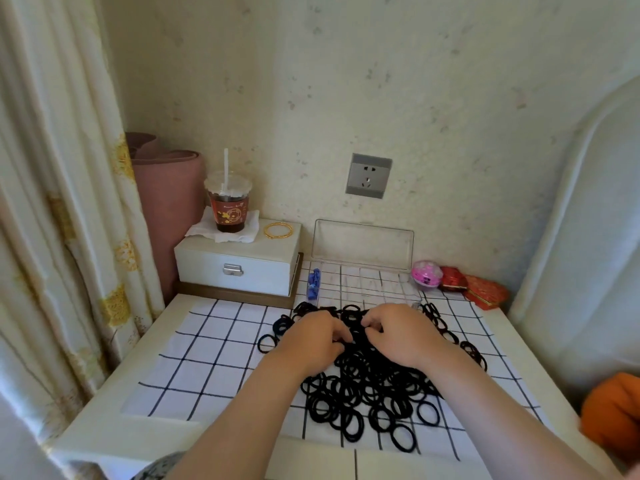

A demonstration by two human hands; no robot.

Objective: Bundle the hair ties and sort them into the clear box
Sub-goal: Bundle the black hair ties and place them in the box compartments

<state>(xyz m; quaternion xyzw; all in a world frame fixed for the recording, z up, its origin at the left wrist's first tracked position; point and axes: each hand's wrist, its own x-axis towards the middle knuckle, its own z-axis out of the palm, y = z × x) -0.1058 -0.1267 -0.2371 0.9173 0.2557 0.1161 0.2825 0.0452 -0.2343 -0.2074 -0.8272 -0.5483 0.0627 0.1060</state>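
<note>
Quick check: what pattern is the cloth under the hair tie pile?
The cloth is white with a black grid; clearest in the head view.

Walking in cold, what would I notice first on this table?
A big heap of black hair ties sprawls across the checked cloth mid-table, with the left hand and right hand pinching into its far edge. Behind it, the clear box stands open by the wall, and a dark takeaway drink sits on a white drawer box at back left.
</note>
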